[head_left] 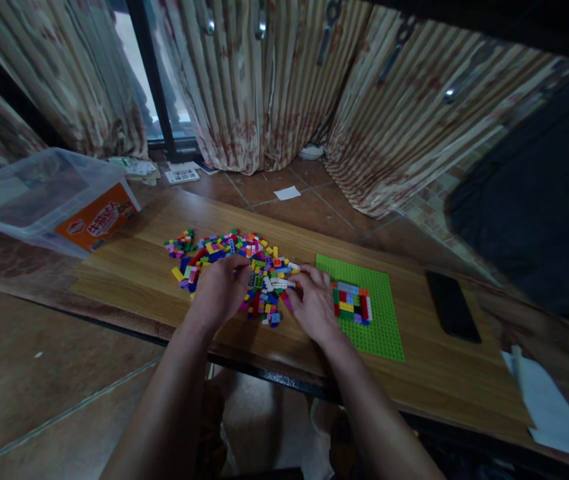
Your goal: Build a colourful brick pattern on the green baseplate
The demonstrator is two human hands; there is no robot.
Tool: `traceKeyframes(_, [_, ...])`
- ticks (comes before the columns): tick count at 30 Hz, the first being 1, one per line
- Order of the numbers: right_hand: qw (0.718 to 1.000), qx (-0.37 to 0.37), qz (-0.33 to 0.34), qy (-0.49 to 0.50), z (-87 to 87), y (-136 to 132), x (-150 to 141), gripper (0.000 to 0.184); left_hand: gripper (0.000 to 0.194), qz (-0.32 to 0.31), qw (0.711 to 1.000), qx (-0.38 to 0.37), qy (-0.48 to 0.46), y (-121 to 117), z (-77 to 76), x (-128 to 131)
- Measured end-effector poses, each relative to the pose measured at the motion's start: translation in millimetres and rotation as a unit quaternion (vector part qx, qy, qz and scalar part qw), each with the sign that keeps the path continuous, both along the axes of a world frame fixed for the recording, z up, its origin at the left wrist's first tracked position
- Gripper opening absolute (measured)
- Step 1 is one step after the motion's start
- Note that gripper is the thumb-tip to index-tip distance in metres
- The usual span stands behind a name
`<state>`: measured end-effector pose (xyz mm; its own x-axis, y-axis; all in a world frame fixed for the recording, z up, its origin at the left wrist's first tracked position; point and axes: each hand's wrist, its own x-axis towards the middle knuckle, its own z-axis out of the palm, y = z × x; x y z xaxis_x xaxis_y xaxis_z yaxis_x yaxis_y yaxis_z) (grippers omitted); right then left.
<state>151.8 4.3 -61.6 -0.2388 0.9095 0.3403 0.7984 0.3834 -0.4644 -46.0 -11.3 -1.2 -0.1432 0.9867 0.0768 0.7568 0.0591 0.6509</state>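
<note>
A heap of small coloured bricks (224,250) lies spread on a low wooden table (139,273). To its right sits a green baseplate (381,327) with a small block of coloured bricks (353,303) built on it. My left hand (221,287) rests in the heap, fingers curled down among the bricks. My right hand (313,303) lies between the heap and the baseplate, its fingers bent and pinching at white bricks at the heap's edge. What either hand grips is too small to make out.
A clear plastic box (39,197) with an orange label stands at the table's left end. A black phone (451,307) lies right of the baseplate, white paper (554,407) at the far right corner. Striped curtains (274,87) hang behind; tiled floor surrounds the table.
</note>
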Motion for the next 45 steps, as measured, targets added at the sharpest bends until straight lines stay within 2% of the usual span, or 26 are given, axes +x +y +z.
traceKeyframes(8, [0.998,0.020,-0.006,0.062,2.6,-7,-5,0.013,0.031,-0.004,1.000,0.004,0.004,2,-8.1,3])
traceKeyframes(19, [0.998,0.007,-0.011,0.064,0.3,-8,-5,0.015,0.028,-0.047,0.999,-0.002,0.002,0,-8.7,15])
traceKeyframes(25, [0.991,0.025,-0.018,0.131,10.0,-13,-4,0.016,0.027,-0.058,0.998,0.012,-0.009,0,-11.5,15])
traceKeyframes(28, [0.984,0.032,-0.034,0.170,15.6,-12,7,0.018,0.025,-0.063,0.998,0.001,-0.015,-1,-7.7,19])
traceKeyframes(30, [0.980,0.048,-0.069,0.182,17.0,-8,23,0.017,0.025,-0.070,0.997,-0.010,-0.019,-3,-5.0,26])
traceKeyframes(32, [0.968,0.062,-0.134,0.203,16.8,-3,44,0.015,0.024,-0.090,0.996,-0.015,-0.022,-6,-3.9,35])
traceKeyframes(34, [0.951,0.070,-0.196,0.228,16.2,0,63,0.018,0.024,-0.122,0.992,-0.014,-0.032,-11,-4.6,47])
traceKeyframes(36, [0.946,0.071,-0.227,0.220,16.6,-2,76,0.021,0.026,-0.154,0.986,-0.021,-0.060,-16,-6.9,62])
traceKeyframes(41, [0.964,0.043,-0.209,0.161,20.8,-22,71,0.020,0.048,-0.207,0.963,-0.081,-0.154,-24,-15.6,100])
traceKeyframes(45, [0.976,0.037,-0.185,0.107,17.3,-28,57,0.018,0.062,-0.227,0.948,-0.111,-0.194,-19,-23.5,116])
